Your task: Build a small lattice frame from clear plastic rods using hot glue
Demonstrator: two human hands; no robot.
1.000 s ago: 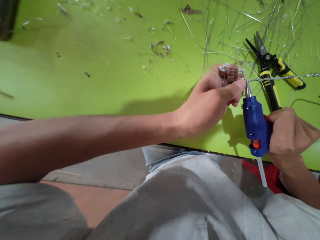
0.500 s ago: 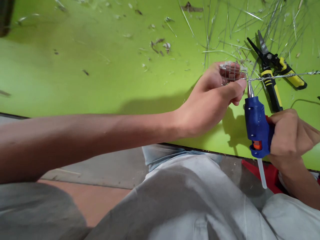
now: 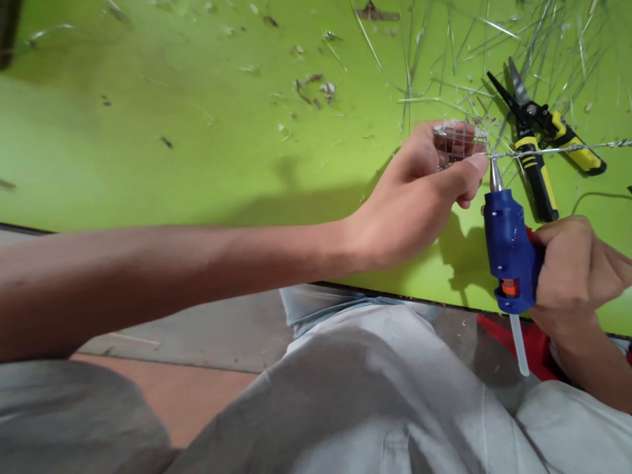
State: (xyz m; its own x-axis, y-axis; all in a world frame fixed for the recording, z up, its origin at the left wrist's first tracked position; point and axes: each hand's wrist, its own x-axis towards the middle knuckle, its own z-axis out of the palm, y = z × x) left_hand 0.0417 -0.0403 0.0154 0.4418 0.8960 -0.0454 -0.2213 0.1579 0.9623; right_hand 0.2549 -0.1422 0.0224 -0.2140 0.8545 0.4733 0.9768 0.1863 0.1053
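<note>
Wire mesh (image 3: 457,141) pinched in left hand (image 3: 415,191) over tabletop (image 3: 148,131) toward its near right corner; glue gun (image 3: 511,250) gripped in right hand (image 3: 575,276), nozzle (image 3: 495,176) just below twisted wire (image 3: 557,151); gluing seemingly under way, nozzle contact next needed.

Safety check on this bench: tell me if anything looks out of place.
Thin silvery strands lie strewn across the bright green tabletop, thickest around the black-and-yellow shears, with brown flecks further left: untidy scrap. Also, the metal nozzle of the blue glue gun sits very close to the left hand's thumb, which looks risky if hot.
</note>
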